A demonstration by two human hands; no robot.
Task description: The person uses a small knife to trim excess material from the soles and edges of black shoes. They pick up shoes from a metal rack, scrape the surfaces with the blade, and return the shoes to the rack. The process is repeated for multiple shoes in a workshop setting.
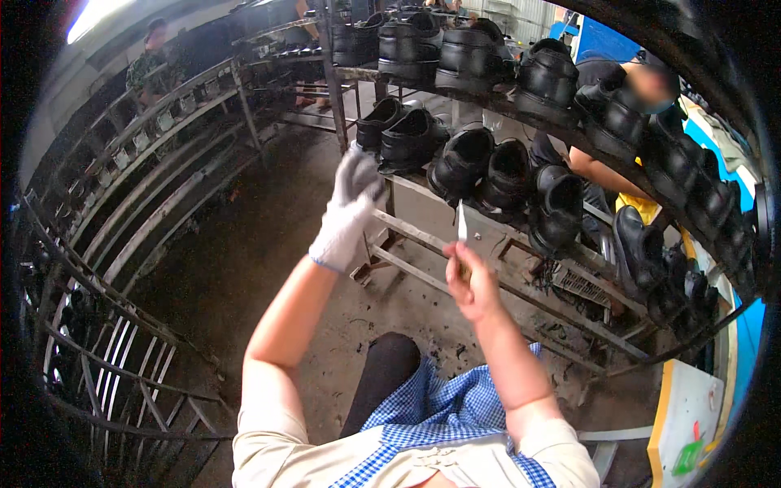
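My right hand (472, 281) is closed round the handle of a knife (463, 224), whose short pointed blade stands upward. Just beyond the tip is a black shoe (461, 165) on the lower shelf; a gap between blade and shoe is hard to judge. My left hand (346, 211), in a whitish glove with grey fingers, is raised at the left end of that shelf. Its fingers reach upward, a little blurred, with nothing visible in them. Nearest to it are two black shoes (407, 138); whether the glove touches them I cannot tell.
More black shoes (472, 58) line the upper shelf. Metal racks (163, 179) stand on the left. A person (643, 98) is behind the shoe rack at right, another (154, 65) far left. Black scraps lie on the floor (390, 301). A white yellow-edged board (683, 415) stands lower right.
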